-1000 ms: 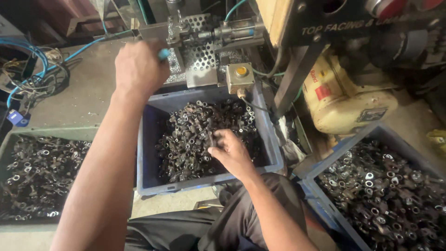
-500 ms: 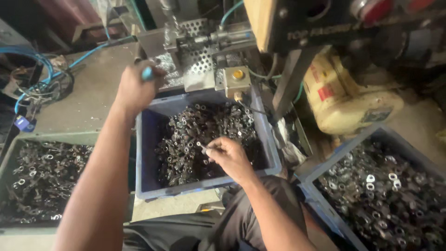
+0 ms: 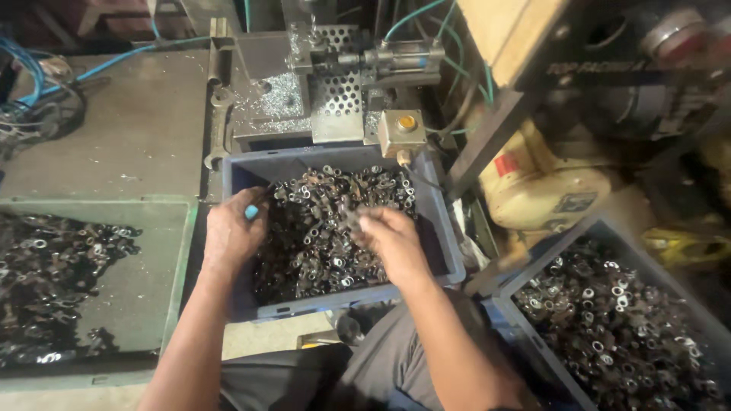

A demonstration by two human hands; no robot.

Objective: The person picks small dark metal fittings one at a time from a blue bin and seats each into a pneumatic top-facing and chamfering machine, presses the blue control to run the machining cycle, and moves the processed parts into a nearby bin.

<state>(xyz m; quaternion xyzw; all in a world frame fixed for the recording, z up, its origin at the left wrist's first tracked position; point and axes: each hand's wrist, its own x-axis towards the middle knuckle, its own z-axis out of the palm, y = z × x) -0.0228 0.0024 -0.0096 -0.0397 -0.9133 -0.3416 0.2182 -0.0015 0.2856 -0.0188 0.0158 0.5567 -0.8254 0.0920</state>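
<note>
Metal rings (image 3: 327, 236) under both hands (blue crate (image 3: 445, 251), middle)

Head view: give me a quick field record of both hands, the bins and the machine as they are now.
left hand: inside the blue bin's left side, a small blue thing at its fingers
right hand: over the bin's middle, fingertips on a small metal part; grip unclear
blue bin: part full of dark metal rings
green tray: left, similar parts
second blue bin: right, similar parts
machine: behind the bin, perforated plate
</note>
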